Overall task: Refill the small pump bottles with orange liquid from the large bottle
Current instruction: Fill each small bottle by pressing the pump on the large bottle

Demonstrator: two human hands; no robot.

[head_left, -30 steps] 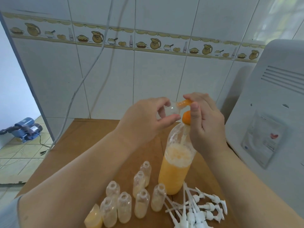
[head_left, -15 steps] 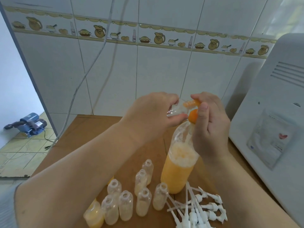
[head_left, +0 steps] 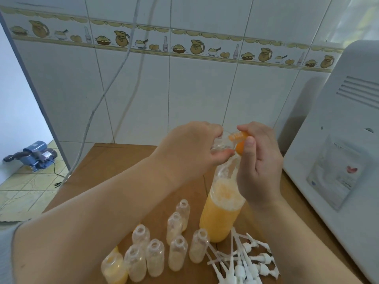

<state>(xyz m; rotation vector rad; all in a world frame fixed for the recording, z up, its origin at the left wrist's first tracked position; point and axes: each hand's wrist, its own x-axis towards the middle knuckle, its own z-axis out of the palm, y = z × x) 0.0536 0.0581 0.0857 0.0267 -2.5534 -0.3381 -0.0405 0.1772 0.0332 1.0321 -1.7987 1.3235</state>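
Observation:
The large bottle stands upright on the wooden table, about half full of foamy orange liquid. My right hand curls around its neck, thumb beside the orange mouth. My left hand grips a small clear bottle lying on its side, with the orange-stained neck just above the large bottle's mouth. Several open small bottles stand in front. One at the front left holds orange liquid.
A pile of white pump heads lies at the front right of the table. A white appliance stands close on the right. The tiled wall is behind, with cables hanging down. A blue pump sits on the floor at left.
Both hands stay at the large bottle's mouth with the small bottle tipped over it. Only the view has shifted slightly.

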